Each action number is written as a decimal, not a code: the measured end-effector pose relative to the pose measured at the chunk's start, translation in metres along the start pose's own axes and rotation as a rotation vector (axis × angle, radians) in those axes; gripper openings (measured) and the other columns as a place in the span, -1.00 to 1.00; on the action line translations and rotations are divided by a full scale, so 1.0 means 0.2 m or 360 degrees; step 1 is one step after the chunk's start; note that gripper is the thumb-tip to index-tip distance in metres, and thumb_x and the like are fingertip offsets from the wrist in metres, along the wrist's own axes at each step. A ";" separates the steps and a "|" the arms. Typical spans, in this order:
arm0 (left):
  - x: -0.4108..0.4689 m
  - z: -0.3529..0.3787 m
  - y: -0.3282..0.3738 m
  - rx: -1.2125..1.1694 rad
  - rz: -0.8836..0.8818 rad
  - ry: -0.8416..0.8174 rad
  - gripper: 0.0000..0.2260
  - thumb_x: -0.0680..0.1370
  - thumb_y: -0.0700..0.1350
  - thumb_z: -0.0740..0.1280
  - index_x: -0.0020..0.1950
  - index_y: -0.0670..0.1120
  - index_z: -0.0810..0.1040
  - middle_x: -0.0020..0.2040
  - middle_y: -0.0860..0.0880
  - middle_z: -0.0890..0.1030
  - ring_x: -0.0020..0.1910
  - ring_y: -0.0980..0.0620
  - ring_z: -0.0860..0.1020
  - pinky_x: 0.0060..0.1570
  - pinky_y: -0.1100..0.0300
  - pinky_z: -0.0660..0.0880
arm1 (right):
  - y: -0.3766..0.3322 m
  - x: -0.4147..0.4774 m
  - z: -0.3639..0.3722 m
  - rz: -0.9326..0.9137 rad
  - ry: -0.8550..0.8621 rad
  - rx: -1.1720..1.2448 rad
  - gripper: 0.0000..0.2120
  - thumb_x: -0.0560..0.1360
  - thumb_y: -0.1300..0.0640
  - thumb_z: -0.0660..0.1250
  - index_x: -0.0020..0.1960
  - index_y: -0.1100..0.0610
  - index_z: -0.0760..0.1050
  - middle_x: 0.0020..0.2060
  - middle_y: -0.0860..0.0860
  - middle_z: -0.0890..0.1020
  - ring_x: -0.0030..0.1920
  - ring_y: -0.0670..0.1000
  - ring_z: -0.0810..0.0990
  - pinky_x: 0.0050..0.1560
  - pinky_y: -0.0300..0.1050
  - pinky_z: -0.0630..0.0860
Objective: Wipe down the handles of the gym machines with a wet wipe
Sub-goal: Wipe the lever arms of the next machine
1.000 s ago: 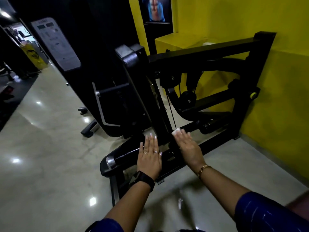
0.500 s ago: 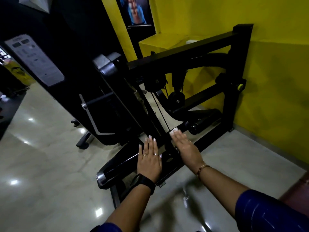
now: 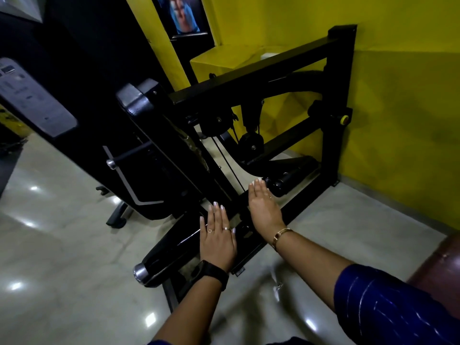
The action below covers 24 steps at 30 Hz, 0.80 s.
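Observation:
A black gym machine [image 3: 261,78] stands against the yellow wall. Its low padded roller [image 3: 171,255], black with a chrome end cap, lies across the bottom centre. My left hand [image 3: 217,236] rests flat on this roller with straight fingers. My right hand [image 3: 263,207] lies flat, fingers straight, on the machine's low bar beside a second black roller [image 3: 288,179]. A white wet wipe [image 3: 257,181] peeks out under the right fingertips; most of it is hidden beneath the hand.
A black seat pad [image 3: 139,98] and a side handle bar with a chrome tip [image 3: 129,155] rise at left. The glossy tiled floor [image 3: 62,257] spreads to the left. A yellow wall [image 3: 398,108] closes the right. A brown padded edge [image 3: 443,265] sits at far right.
The camera has swung left and closer, so the machine sits more to the right in view. Both hands stay flat on the machine; the right hand has slid slightly forward towards the far roller.

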<state>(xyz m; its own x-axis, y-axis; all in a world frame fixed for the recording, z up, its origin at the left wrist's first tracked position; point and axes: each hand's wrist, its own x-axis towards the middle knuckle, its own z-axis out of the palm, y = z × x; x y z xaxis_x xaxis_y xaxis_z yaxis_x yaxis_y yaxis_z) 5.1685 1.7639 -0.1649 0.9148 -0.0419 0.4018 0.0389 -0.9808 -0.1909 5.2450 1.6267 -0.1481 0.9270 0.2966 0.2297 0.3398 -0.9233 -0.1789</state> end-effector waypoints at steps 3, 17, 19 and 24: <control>0.00 0.01 0.00 -0.0016 -0.0024 0.0009 -0.45 0.58 0.03 0.02 0.47 -0.28 0.28 0.48 -0.26 0.31 0.58 -0.04 -0.18 0.50 -0.02 -0.14 | -0.03 -0.09 0.01 -0.0255 0.0068 -0.0074 -0.29 0.43 0.22 0.38 0.48 0.36 0.17 0.44 0.29 0.31 0.48 0.22 0.24 0.47 -0.02 0.17; -0.01 -0.02 -0.01 -0.0052 -0.0005 -0.0089 -0.44 0.55 0.01 0.05 0.49 -0.25 0.27 0.48 -0.22 0.31 0.55 -0.09 0.06 0.48 0.01 -0.08 | -0.04 -0.21 0.03 -0.0538 0.0190 0.0387 -0.38 0.44 0.47 0.19 0.49 0.31 0.17 0.48 0.19 0.22 0.48 0.15 0.26 0.41 -0.18 0.21; -0.01 -0.01 -0.01 -0.0049 0.0002 -0.0089 -0.43 0.54 0.01 0.05 0.50 -0.22 0.19 0.50 -0.21 0.26 0.58 -0.06 -0.08 0.49 0.01 -0.08 | -0.10 -0.26 0.03 -0.0674 0.0134 0.0449 -0.29 0.34 0.49 0.34 0.47 0.29 0.27 0.45 0.20 0.32 0.44 0.12 0.32 0.29 -0.14 0.43; -0.02 -0.03 -0.04 -0.0089 0.0046 -0.0167 -0.45 0.55 0.00 0.04 0.50 -0.21 0.17 0.48 -0.22 0.33 0.49 -0.11 0.24 0.47 0.02 -0.03 | 0.08 -0.18 -0.04 -0.0390 0.0200 0.0386 -0.18 0.17 0.59 0.23 0.43 0.26 0.36 0.42 0.21 0.37 0.40 0.12 0.39 0.12 -0.15 0.56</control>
<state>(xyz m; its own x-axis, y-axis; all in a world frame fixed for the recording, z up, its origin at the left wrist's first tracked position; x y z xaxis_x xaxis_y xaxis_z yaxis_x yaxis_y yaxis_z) 5.1618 1.7710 -0.1585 0.9524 -0.0529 0.3001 -0.0079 -0.9887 -0.1495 5.2160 1.5986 -0.1519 0.7917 0.4556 0.4069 0.5911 -0.7393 -0.3224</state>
